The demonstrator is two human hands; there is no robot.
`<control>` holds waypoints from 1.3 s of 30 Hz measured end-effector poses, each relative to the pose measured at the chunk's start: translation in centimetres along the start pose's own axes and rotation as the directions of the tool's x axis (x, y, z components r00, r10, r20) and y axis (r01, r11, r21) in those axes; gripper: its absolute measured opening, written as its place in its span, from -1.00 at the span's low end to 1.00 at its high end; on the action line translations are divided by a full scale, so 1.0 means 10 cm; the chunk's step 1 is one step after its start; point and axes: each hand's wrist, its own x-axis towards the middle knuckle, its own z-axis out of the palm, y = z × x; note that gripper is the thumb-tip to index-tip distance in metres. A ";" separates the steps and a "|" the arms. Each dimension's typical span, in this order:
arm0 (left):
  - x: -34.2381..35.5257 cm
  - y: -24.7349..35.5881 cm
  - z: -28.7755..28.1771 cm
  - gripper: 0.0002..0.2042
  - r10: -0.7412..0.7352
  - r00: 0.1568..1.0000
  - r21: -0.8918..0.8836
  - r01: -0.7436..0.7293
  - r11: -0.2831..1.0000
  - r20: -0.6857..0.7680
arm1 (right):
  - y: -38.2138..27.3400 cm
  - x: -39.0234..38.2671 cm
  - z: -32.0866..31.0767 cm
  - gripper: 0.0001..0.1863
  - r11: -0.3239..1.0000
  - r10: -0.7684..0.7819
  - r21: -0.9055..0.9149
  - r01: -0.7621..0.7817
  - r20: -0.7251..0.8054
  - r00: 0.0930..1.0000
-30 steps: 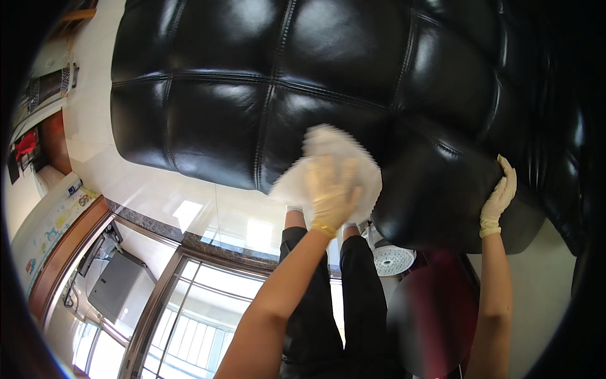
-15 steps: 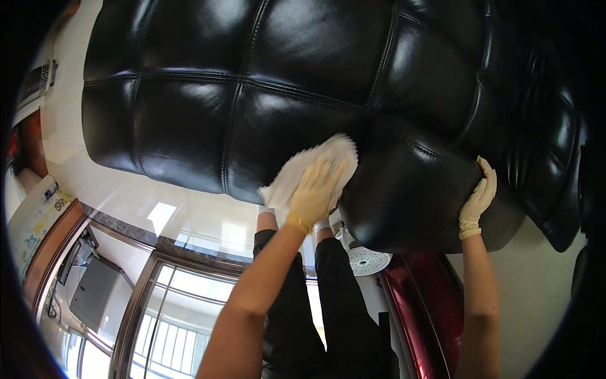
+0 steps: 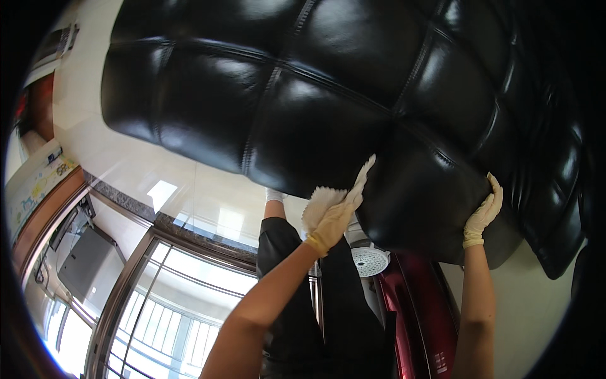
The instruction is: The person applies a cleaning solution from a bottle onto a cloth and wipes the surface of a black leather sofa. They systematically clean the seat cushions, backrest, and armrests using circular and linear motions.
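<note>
Head view: we stood before a black leather seat (image 3: 341, 82), both hands in pale gloves (image 3: 478, 226). Our left hand (image 3: 332, 222) had the white cloth (image 3: 320, 202) in its grasp, turned edge-on with the fingers fairly straight, at the seat's front edge beside the rounded corner section (image 3: 416, 202); whether the cloth touched the leather there, we could not tell. Our right hand (image 3: 485, 215) lay open against the right side of that section, fingertips slightly bent, and how hard it pressed did not show.

By our judgement, the step was wiping the leather, and it called for a flat palm with the cloth spread beneath the fingers, so that no bunched fold skipped a patch. It seemed best to trace the stitched seam (image 3: 257, 120) with a fingertip through the cloth, to work gently into the dip beside the corner section, and to let the right hand steady that section. Long, overlapping strokes probably suited the smooth panels, with the cloth held clear of the pale floor (image 3: 183, 170).
</note>
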 end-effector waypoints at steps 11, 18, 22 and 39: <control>-0.91 -1.12 -1.58 -0.48 -0.558 0.610 -0.659 0.076 0.748 -0.563 | 0.09 0.05 -0.07 -0.50 0.986 0.167 -0.031 -0.166 0.029 0.985; 0.24 -1.49 -2.03 -0.37 0.129 0.750 0.308 0.104 0.946 -0.649 | -2.75 0.72 1.33 -0.35 0.929 -0.363 0.166 0.331 0.230 0.903; -0.04 -1.49 -2.73 -0.43 -0.246 0.686 0.106 0.428 0.897 -0.685 | -3.44 1.49 2.53 -0.43 0.820 -0.571 0.151 0.552 0.170 0.803; -0.42 -1.25 -1.80 -0.20 -0.369 0.848 0.078 0.427 0.901 -0.380 | -3.92 2.18 3.83 -0.30 0.911 -0.388 -0.107 0.399 0.113 0.915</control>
